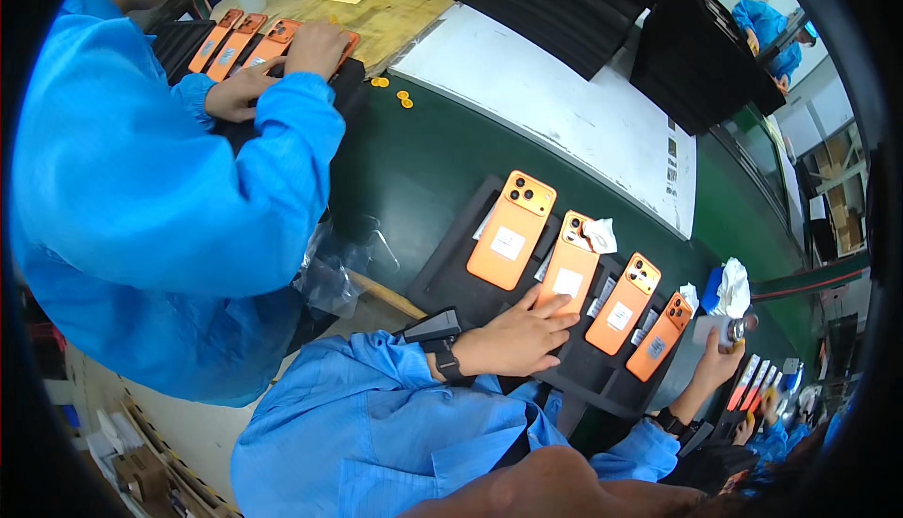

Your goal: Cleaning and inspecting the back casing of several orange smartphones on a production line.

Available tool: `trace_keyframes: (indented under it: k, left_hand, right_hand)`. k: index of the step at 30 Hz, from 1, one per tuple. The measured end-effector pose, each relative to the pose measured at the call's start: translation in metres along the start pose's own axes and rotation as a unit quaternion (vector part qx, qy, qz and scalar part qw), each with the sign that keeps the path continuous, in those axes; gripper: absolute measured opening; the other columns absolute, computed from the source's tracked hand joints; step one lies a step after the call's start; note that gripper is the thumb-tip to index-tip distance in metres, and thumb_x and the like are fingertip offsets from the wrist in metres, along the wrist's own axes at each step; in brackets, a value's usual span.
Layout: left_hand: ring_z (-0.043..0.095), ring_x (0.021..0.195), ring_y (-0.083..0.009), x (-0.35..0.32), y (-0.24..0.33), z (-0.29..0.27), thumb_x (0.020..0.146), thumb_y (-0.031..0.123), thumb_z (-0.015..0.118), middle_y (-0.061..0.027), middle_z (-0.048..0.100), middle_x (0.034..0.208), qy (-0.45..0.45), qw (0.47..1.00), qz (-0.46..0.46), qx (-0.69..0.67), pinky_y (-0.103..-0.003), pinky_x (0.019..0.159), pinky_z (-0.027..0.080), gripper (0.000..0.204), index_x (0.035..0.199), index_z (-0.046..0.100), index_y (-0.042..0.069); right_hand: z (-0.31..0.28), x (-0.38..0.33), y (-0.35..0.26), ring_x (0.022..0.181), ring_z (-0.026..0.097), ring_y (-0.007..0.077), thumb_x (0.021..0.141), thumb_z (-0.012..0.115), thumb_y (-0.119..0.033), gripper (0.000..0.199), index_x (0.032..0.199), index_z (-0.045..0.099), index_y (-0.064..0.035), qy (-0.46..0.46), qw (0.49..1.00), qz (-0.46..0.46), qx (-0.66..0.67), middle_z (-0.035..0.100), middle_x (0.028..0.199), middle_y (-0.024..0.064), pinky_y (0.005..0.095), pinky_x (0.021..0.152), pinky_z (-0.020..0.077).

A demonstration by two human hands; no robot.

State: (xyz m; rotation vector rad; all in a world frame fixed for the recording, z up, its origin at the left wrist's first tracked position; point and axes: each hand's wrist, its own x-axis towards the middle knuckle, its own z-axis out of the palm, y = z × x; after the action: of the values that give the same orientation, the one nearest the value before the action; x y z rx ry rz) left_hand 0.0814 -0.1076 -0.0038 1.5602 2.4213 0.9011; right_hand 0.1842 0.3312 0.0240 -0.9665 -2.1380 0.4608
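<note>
Four orange phones lie camera side up on a black foam tray [451,259], each with a pale label: the first phone [509,227], the second phone [570,269], the third phone [623,306] and the fourth phone [660,337]. My left hand [515,337] rests with fingers stretched out, their tips on the lower end of the second phone. A crumpled white wipe [599,234] covers part of that phone's camera block. Off the tray's right side, my right hand [720,364] grips a translucent bottle [712,328] with a metal top.
Beside the bottle sit a white cloth bundle [734,288] and a blue object [712,285]. At left a co-worker in blue [188,161] handles more orange phones. Black foam stacks [555,1] stand on a white board [527,86]. Small yellow-orange pieces [404,100] lie on the green bench.
</note>
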Motion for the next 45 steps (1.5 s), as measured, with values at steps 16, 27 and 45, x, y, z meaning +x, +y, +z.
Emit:
trace_keyframes:
  k: [16, 27, 45]
  left_hand:
    - [0.045, 0.137, -0.0397, 0.004, -0.009, 0.016, 0.086, 0.032, 0.069, -0.0223, 0.055, 0.14, 0.212, 0.969, 0.05, -0.119, -0.058, 0.118, 0.025, 0.053, 0.13, 0.061, 0.004]
    - [0.048, 0.135, -0.0408, 0.0, -0.003, -0.002, 0.091, 0.036, 0.063, -0.0224, 0.057, 0.14, 0.057, 0.977, -0.016, -0.205, -0.048, 0.117, 0.033, 0.054, 0.136, 0.058, 0.006]
    - [0.036, 0.146, -0.0296, 0.01, 0.0, -0.011, 0.086, 0.03, 0.072, -0.0073, 0.054, 0.144, 0.001, 1.0, -0.001, -0.019, -0.06, 0.118, 0.022, 0.043, 0.121, 0.068, 0.005]
  right_hand:
    - [0.2, -0.163, -0.41, 0.091, 0.068, 0.0371, 0.073, 0.083, -0.03, 0.055, 0.114, 0.06, -0.001, -0.289, 0.874, -0.288, 0.264, 0.069, 0.099, 0.0181, 0.0437, 0.081, 0.0538]
    - [0.201, -0.185, -0.402, 0.11, 0.059, 0.0364, 0.077, 0.083, -0.038, 0.073, 0.129, 0.053, 0.0026, -0.29, 0.867, -0.375, 0.152, 0.066, 0.113, 0.019, 0.049, 0.098, 0.038]
    - [0.12, -0.121, -0.238, 0.089, 0.059, 0.0331, 0.081, 0.079, -0.028, 0.035, 0.109, 0.075, -0.0085, -0.14, 0.936, -0.322, 0.016, 0.068, 0.092, 0.0115, 0.0451, 0.078, 0.0444]
